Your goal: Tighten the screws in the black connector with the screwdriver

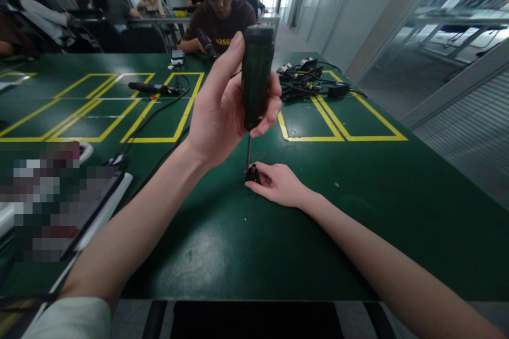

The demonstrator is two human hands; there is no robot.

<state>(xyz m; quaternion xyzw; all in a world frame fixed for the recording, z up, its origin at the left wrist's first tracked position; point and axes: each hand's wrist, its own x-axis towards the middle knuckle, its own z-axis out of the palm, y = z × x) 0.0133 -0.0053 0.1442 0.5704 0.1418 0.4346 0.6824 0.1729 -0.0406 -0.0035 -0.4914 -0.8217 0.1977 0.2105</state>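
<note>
My left hand (222, 100) is wrapped round the dark handle of a screwdriver (256, 74), held upright with its thin shaft pointing down. The shaft's lower end meets a small black part (252, 172) on the green table; whether the tip sits in a screw cannot be made out. Thumb and fingers of my right hand (280, 183) pinch that part from the right side and rest close to the tabletop. A short round stub sticks up from the part. My fingers hide some of it.
Beyond my hands, the green table (397, 212) carries yellow tape outlines and a heap of black cables (306, 79). A corded black tool (153, 88) lies at the back left. A blurred-out device (83, 206) is at left. Across the table a person (222, 16) holds another tool.
</note>
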